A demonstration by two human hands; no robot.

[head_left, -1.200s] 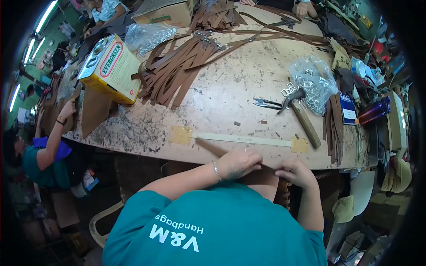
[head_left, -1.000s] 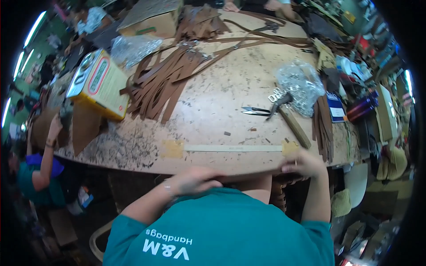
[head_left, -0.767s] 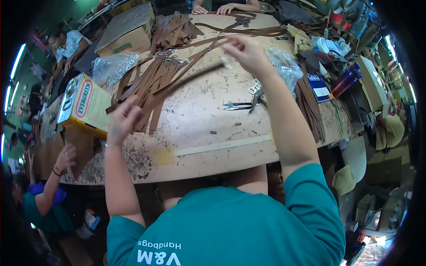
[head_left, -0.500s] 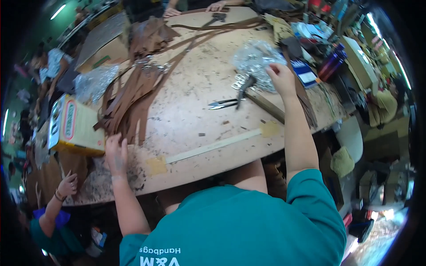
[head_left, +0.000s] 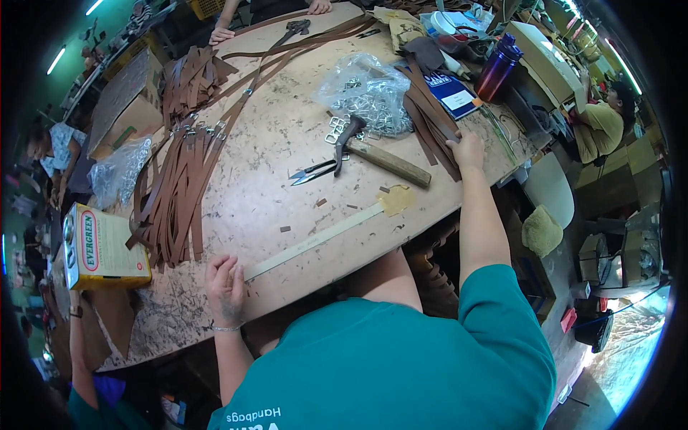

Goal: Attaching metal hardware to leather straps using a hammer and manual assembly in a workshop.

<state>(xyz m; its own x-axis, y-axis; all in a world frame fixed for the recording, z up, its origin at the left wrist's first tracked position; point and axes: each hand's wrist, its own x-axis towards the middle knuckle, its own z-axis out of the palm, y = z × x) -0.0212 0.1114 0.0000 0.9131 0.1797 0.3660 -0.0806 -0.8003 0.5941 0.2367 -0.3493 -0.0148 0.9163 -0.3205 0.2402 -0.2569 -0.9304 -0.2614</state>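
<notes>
On the bench (head_left: 287, 143), the left hand (head_left: 226, 288) lies flat, fingers released, steadying the pale strip (head_left: 315, 240). Right hand (head_left: 467, 149) rests on the dark straps (head_left: 430, 129); its grip I cannot tell.

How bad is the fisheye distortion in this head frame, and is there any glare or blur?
Head view: the table edge bows strongly, black vignette fills the corners, the floor at lower right is blown out, and both the left hand and the right hand look sharp.
</notes>
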